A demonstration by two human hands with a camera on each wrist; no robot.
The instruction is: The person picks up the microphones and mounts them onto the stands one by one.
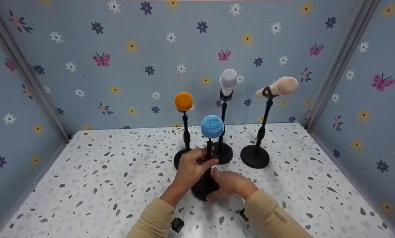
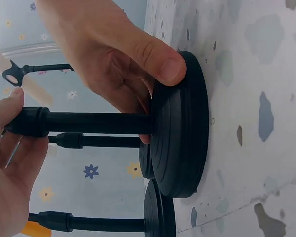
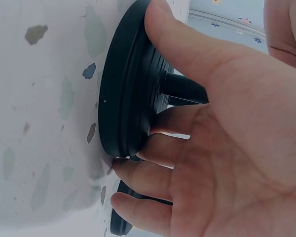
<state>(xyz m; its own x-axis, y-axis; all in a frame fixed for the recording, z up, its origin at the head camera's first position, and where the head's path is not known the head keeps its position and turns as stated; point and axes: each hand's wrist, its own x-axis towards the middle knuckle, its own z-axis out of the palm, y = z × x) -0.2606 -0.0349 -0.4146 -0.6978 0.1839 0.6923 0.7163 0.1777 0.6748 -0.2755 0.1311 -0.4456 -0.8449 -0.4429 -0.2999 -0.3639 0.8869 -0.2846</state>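
A microphone with a blue head (image 1: 212, 126) stands on a black desk stand nearest to me, its round base (image 1: 200, 191) between my hands. My left hand (image 1: 188, 168) grips the stand's pole; in the left wrist view its thumb and fingers close round the thick collar (image 2: 32, 121). Low down, my right hand (image 1: 232, 183) holds the base by its rim. The right wrist view shows that thumb (image 3: 163, 17) on the base's upper side, with some fingers at the rim below. Whether the base rests fully on the table cannot be told.
Behind stand three more microphones on black stands: orange (image 1: 184, 101) at left, white (image 1: 229, 78) in the middle, beige (image 1: 287, 86) at right. The speckled white table (image 1: 101, 172) is bounded by flowered blue walls (image 1: 134, 66).
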